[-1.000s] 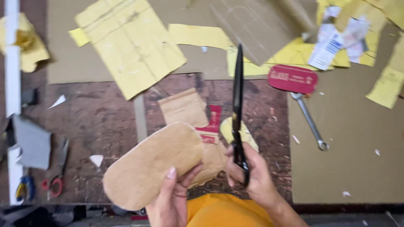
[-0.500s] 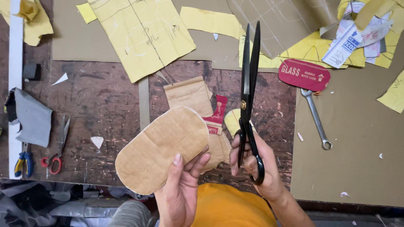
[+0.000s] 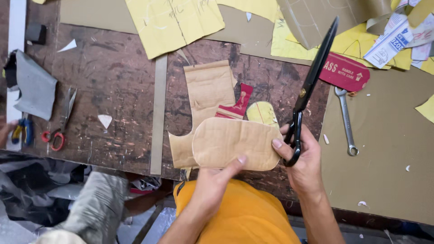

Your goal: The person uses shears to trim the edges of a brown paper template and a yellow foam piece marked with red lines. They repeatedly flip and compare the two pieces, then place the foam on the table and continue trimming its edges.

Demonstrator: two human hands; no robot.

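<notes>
My left hand [image 3: 212, 187] holds an oval, sole-shaped piece of brown cardboard [image 3: 235, 142] from below, thumb on its lower edge. My right hand [image 3: 305, 160] grips the handles of large black scissors [image 3: 312, 83], whose closed blades point up and to the right, away from the piece. My right thumb touches the right end of the oval piece. Under the piece lies a brown cardboard offcut [image 3: 205, 97] with a curved cutout, beside a red scrap [image 3: 237, 106] and a small yellow rounded scrap [image 3: 262, 113].
The worn dark wooden table [image 3: 104, 86] carries yellow paper patterns [image 3: 174, 22], brown cardboard sheets [image 3: 384, 144], a red label [image 3: 346, 72], a wrench [image 3: 346, 119], small red-handled snips [image 3: 58, 131], grey fabric [image 3: 34, 88] and a cardboard strip [image 3: 158, 113].
The oval piece has turned from slanted to nearly level and moved right, against my right thumb. The scissors have tilted so the blades lean right.
</notes>
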